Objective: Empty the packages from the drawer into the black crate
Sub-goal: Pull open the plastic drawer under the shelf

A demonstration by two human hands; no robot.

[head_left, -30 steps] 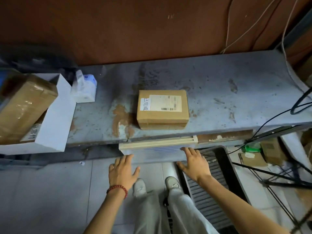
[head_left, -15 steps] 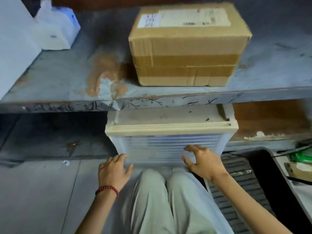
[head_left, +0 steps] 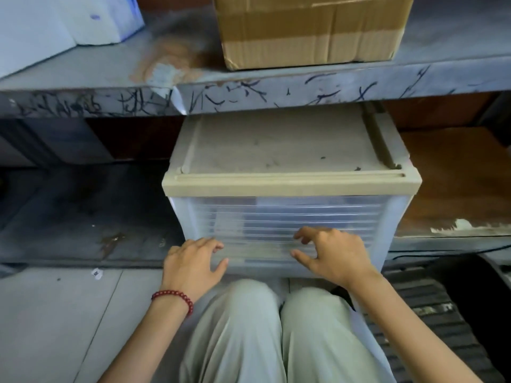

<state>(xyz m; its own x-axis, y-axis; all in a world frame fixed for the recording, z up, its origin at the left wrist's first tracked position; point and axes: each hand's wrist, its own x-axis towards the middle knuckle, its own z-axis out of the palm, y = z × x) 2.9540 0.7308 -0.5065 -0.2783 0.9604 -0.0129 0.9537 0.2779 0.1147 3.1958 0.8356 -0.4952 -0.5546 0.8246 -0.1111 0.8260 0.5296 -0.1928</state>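
Bare curled hands against drawer

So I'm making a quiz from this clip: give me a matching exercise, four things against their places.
Things:
1. cardboard box
2. drawer
3. black crate
4. bead bracelet

Places:
A. on the left hand's wrist
B. on top of the shelf
C. on the floor at the right
D. under the shelf, behind both hands

Pairs: 1-B, 2-D, 3-C, 4-A
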